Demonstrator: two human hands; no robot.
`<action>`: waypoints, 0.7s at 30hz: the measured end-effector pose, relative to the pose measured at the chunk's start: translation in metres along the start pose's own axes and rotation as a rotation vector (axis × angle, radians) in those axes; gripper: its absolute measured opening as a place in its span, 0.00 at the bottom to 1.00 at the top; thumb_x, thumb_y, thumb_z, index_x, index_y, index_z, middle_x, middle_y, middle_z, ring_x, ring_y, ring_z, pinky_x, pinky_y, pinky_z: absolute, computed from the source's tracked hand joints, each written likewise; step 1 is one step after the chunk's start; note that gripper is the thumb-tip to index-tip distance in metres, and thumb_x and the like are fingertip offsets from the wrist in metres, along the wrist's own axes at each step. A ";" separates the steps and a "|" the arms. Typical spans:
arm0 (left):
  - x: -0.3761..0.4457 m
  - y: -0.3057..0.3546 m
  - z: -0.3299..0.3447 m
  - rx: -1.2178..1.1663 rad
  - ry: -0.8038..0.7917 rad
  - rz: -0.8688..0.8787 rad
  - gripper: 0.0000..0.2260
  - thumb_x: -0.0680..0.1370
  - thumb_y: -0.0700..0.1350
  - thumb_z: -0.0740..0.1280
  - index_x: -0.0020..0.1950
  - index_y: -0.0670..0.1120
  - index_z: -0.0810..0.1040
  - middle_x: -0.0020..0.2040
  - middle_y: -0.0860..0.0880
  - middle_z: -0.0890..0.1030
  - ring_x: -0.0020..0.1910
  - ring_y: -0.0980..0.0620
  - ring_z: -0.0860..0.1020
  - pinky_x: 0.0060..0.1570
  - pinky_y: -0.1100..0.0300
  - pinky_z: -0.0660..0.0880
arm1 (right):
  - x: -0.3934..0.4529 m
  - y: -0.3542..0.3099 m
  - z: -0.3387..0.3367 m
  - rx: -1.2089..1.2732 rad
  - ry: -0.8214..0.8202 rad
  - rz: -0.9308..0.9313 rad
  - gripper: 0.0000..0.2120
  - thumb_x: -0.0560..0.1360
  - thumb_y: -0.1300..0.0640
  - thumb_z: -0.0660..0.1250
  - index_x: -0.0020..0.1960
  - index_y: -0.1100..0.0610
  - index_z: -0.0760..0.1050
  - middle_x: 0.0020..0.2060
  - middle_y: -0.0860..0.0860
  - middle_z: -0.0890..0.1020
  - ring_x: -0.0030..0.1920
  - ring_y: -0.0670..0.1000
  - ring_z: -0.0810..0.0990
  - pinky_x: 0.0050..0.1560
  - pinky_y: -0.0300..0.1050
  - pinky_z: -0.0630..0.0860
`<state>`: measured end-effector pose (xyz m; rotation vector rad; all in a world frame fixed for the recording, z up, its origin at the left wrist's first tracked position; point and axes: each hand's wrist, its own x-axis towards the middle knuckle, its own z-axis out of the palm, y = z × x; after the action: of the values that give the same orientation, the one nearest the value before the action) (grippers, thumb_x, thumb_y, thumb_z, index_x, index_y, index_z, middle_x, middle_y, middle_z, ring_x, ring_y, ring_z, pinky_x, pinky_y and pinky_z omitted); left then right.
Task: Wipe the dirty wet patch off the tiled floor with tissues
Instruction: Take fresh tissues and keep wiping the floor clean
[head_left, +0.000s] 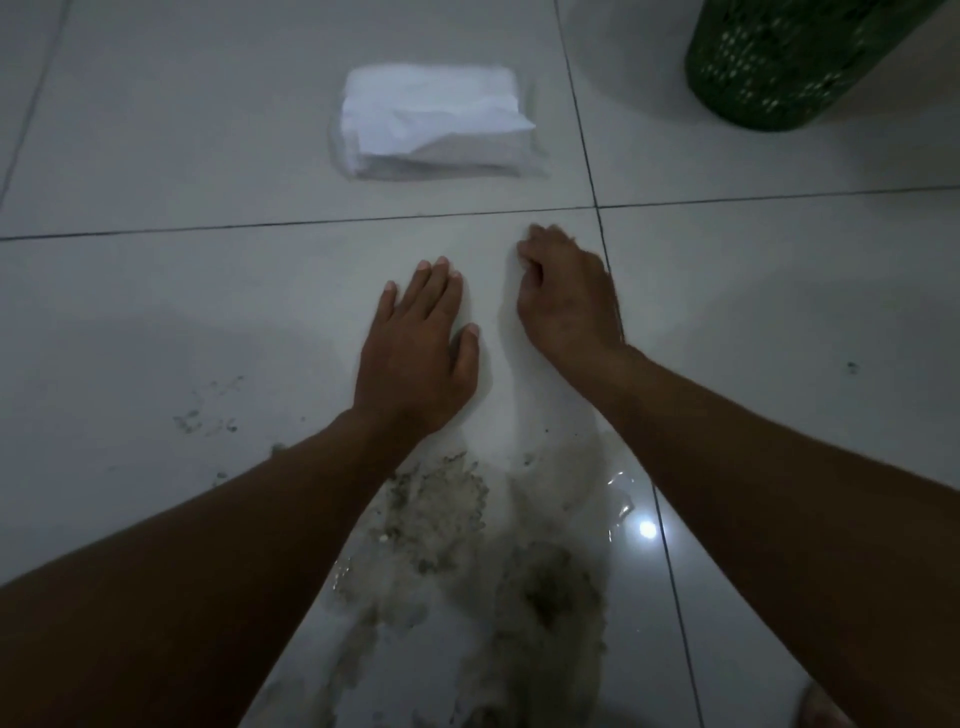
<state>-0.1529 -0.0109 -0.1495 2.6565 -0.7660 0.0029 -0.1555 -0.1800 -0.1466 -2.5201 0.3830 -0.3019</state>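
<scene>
White tissue (491, 395) lies under both hands: left (421, 348) pressed flat, right (563, 296) pinching its edge.

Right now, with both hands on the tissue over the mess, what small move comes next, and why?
Probably draw the tissue back toward you across the dirty wet patch. The left hand lies flat on it, the right hand grips its far edge, and grit and shiny water still show on the tile nearer you.

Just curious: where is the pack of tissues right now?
The tissue pack lies on the floor tile beyond both hands, top centre of the head view, left of the green basket.
</scene>
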 end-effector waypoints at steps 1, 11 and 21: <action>0.000 0.000 -0.001 -0.001 -0.009 0.006 0.28 0.80 0.52 0.53 0.77 0.40 0.61 0.78 0.43 0.61 0.79 0.47 0.56 0.77 0.48 0.50 | -0.011 -0.004 -0.001 0.017 -0.039 -0.091 0.15 0.78 0.62 0.61 0.62 0.59 0.79 0.65 0.54 0.78 0.69 0.54 0.73 0.72 0.45 0.65; -0.036 -0.041 -0.023 0.045 -0.014 0.009 0.28 0.81 0.53 0.52 0.77 0.39 0.62 0.78 0.41 0.62 0.78 0.46 0.57 0.77 0.48 0.52 | -0.052 -0.030 0.020 0.043 0.093 0.081 0.17 0.78 0.68 0.59 0.64 0.63 0.77 0.68 0.56 0.75 0.72 0.55 0.68 0.72 0.41 0.58; -0.080 -0.077 -0.046 0.053 0.003 -0.040 0.29 0.80 0.54 0.53 0.76 0.38 0.65 0.76 0.41 0.64 0.77 0.45 0.60 0.76 0.47 0.55 | -0.076 -0.061 0.036 0.045 -0.051 -0.350 0.18 0.75 0.57 0.58 0.57 0.59 0.81 0.62 0.54 0.80 0.66 0.53 0.76 0.68 0.45 0.71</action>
<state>-0.1763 0.1065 -0.1422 2.7207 -0.7210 0.0162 -0.2037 -0.0881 -0.1514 -2.5372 -0.0873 -0.3740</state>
